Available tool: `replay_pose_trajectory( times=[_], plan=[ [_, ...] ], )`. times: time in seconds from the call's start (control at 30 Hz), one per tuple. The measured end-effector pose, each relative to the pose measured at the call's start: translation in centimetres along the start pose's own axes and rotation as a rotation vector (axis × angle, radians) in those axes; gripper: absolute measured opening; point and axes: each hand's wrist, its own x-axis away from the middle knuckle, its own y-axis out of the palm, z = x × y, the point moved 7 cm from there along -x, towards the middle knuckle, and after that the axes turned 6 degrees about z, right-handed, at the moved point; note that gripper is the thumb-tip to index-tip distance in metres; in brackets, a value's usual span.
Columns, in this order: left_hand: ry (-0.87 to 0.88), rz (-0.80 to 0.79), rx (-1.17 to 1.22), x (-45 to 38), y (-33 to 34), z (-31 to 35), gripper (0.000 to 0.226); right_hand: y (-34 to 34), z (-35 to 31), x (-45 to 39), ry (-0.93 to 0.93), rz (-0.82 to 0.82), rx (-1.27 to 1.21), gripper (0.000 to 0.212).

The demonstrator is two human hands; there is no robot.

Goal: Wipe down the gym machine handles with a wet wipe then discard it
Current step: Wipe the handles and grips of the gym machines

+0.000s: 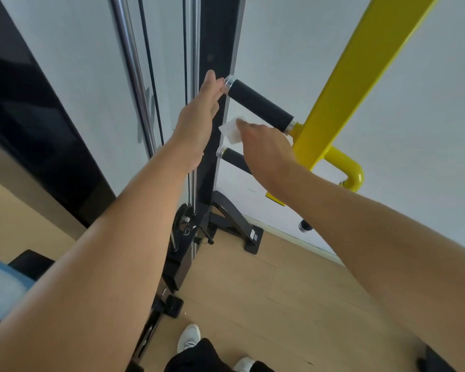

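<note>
Left hand [199, 114]: raised, fingers straight and together, fingertips touching the chrome end cap [229, 82] of the upper handle [261, 105]; it grips nothing

Right hand [263, 149]: below the upper handle, back of the hand toward the camera, fingers curled over a white wet wipe [230, 132] and holding it. The wipe protrudes to the left of the fingers and sits between the two handles, just under the upper one; whether it touches either handle cannot be told

Upper handle: black foam grip, chrome collars at both ends, projecting from the yellow steel arm [341, 84] toward the black upright post [218, 49]

Lower handle [232, 158]: same black grip with chrome end cap, parallel to the upper one, its right part hidden behind the right hand and wrist

Surroundings: chrome guide rods [134, 71] and black cables run along the post; the black base foot [236, 224] of the machine rests on a light wood floor [293, 291]. The person's white shoe [189, 338] shows at the bottom edge
</note>
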Motion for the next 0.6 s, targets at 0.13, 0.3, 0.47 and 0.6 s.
replay_pose_trajectory(
  times=[0.13, 0.3, 0.47, 0.6],
  plan=[
    [0.016, 0.001, -0.005, -0.1, 0.2, -0.2, 0.059, 4.4, -1.2, 0.4, -0.125, -0.142, 0.008, 0.029],
    [0.036, 0.067, -0.005, -0.9, -0.2, -1.4, 0.054, 6.2, -1.8, -0.2, -0.217, -0.15, -0.061, 0.038],
    [-0.208, 0.225, -0.107, -1.2, -1.4, -6.6, 0.035, 6.7, 0.7, -0.7, 0.107, -0.102, -0.252, 0.035],
    [-0.36, 0.134, -0.202, 0.4, -0.5, -9.4, 0.044, 7.7, -0.2, -0.9, 0.094, -0.183, -0.169, 0.032]
  ],
)
